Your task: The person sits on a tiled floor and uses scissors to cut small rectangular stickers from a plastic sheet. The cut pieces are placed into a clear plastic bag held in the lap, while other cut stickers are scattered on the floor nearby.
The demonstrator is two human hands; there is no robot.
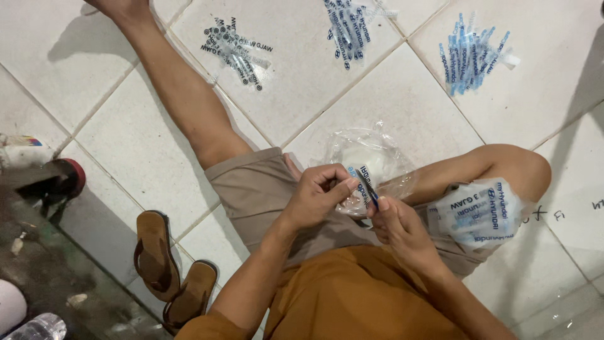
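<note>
Where 2 sandals [170, 267] lie (likely leather), tile floor [402, 94].

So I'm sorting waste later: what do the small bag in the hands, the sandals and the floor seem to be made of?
The small bag looks like thin clear plastic film: see-through, glossy, crinkled. The left hand and right hand pinch it. The sandals seem brown leather or a look-alike, smooth and matte. The floor looks like glazed white ceramic tile, with grout lines and a slight sheen.

One head-worn camera looks steeply down, close over the lap; the white tiled floor [390, 94] runs toward twelve o'clock and sandals [170, 264] lie at eight o'clock.
</note>
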